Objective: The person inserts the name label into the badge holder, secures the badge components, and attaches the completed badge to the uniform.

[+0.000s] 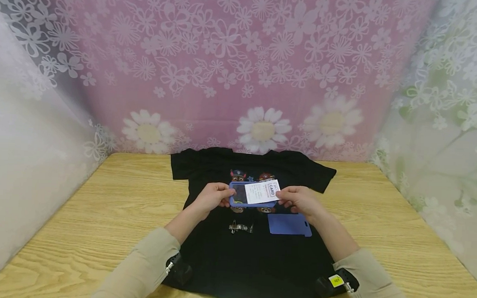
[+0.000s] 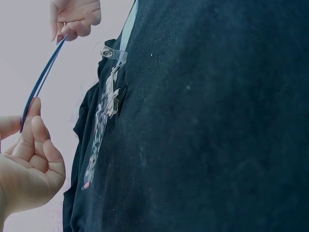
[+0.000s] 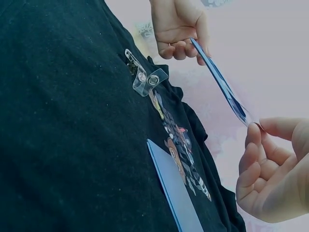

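Note:
In the head view, my left hand [image 1: 213, 196] pinches the left end of a blue badge holder [image 1: 240, 194] with a dark window, held above the shirt. My right hand [image 1: 303, 200] pinches the right end of a white paper ID card [image 1: 260, 192]. The card lies slightly tilted across the right part of the holder; whether any edge is tucked in, I cannot tell. Below them, a flat blue cover piece [image 1: 288, 224] with a slot at one end rests on the black T-shirt [image 1: 233, 264]. Left of it lies a badge clip [image 1: 241, 228] with a safety pin and clear strap.
The T-shirt is spread on a wooden table [image 1: 111, 214], its printed cartoon figures partly hidden behind the holder and card. A pink flowered curtain [image 1: 225, 77] hangs behind the table, with pale flowered cloth [image 1: 443, 131] at the sides.

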`<state>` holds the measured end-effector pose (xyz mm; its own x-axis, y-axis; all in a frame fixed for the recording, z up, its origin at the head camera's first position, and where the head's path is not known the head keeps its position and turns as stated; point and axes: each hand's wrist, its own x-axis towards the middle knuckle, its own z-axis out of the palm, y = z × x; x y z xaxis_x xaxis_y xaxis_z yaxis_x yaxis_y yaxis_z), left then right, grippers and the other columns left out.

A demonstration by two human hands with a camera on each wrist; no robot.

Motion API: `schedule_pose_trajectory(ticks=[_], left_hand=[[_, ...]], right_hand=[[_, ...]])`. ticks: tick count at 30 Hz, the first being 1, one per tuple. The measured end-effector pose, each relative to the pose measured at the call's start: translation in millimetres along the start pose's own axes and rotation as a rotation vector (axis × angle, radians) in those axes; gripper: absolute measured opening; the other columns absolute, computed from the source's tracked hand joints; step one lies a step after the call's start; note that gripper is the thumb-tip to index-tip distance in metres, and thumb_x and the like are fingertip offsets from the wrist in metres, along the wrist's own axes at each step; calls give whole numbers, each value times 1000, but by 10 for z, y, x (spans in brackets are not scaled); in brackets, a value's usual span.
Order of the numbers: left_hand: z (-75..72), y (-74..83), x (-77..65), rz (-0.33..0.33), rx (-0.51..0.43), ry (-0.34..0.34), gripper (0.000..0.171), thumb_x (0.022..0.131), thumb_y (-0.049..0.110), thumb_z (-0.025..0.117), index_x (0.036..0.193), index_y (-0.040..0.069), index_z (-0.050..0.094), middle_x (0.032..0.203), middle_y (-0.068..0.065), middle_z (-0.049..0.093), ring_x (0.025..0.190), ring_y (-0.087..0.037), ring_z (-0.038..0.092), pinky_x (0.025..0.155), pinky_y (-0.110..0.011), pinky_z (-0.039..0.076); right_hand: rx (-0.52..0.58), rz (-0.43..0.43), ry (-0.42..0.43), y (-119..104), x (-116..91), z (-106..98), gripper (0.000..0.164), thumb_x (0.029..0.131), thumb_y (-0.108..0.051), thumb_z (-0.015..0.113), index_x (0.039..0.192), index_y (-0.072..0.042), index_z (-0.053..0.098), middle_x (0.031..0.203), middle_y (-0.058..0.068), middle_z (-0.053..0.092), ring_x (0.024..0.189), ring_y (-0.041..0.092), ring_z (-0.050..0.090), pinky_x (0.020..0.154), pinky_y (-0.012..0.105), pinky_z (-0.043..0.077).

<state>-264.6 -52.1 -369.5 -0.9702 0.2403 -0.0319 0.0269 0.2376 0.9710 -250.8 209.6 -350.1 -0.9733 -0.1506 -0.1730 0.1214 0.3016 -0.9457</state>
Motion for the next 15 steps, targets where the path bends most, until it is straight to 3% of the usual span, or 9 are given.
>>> schedule_pose_trajectory(ticks=[15], left_hand=[[12,14,-12,9,10,2,21,91,16,58,86,-4,64,69,-3,58,61,-14,53,64,-29,44]], right_hand=[[-108,-36,44,-81,-46,116,24,82,-21,67,90,2,69,74,5,58,71,17,48,58,29,37]])
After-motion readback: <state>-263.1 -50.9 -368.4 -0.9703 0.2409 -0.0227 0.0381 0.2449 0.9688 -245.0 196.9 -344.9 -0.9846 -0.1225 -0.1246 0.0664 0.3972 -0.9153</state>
